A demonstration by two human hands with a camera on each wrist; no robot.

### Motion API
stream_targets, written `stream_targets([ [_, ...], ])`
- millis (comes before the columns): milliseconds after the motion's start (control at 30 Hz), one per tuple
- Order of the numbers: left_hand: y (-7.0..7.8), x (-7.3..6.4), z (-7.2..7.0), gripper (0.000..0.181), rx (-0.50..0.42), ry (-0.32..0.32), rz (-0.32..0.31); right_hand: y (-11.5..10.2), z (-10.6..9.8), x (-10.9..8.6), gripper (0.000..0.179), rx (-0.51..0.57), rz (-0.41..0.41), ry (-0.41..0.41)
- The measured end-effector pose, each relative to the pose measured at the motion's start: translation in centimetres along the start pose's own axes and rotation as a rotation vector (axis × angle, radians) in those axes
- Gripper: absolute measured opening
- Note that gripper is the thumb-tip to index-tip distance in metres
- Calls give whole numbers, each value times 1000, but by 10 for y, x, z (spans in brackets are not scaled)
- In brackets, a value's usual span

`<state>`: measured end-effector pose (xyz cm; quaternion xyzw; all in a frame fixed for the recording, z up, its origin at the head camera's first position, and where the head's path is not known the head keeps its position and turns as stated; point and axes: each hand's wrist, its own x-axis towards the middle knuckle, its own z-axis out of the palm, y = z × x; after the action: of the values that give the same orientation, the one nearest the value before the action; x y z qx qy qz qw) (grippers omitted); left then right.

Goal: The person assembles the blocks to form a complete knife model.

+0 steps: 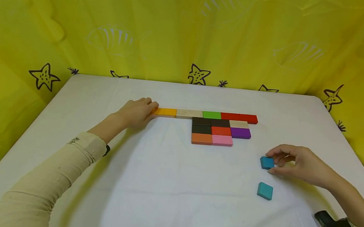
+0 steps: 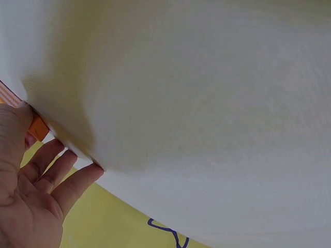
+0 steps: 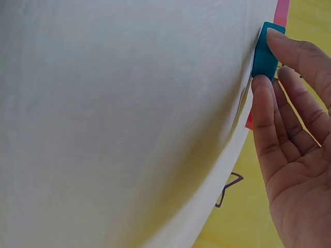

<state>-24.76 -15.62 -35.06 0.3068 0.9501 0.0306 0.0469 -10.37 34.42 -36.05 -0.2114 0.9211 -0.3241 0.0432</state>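
Note:
In the head view my left hand [image 1: 138,112] pinches the left end of a yellow-orange block [image 1: 166,112], which ends a long row of blocks. Up close in the left wrist view, thumb and finger grip its orange end [image 2: 39,128], while the other fingertips touch the white cloth. Farther right, my right hand [image 1: 300,163] holds a blue block [image 1: 267,162] between thumb and finger; in the right wrist view this teal-blue block [image 3: 265,51] is pinched by its edges. Nearer the front lies a separate turquoise block [image 1: 265,191], untouched.
The row continues with a beige block [image 1: 189,114], a green block [image 1: 211,115] and red blocks [image 1: 239,117]. Below it sit black, beige, red and purple blocks [image 1: 240,133], then an orange block [image 1: 201,139] and a pink block [image 1: 222,140]. A yellow curtain [image 1: 164,30] hangs behind the white table [image 1: 148,184].

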Motion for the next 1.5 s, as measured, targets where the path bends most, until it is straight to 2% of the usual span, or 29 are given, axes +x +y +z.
stream_targets([
  [200, -1, 0, 1, 34, 5, -1, -3, -1, 0, 3, 37, -13, -52, 7],
  [500, -2, 1, 2, 33, 8, -8, -12, 0, 0, 15, 38, -44, -122, 65],
  [1100, -2, 0, 3, 33, 10, 13, 3, 3, -6, 46, 34, -94, -84, 105],
  [1500, -3, 1, 3, 32, 5, 21, 9, 4, -8, 63, 32, -120, -49, 93],
])
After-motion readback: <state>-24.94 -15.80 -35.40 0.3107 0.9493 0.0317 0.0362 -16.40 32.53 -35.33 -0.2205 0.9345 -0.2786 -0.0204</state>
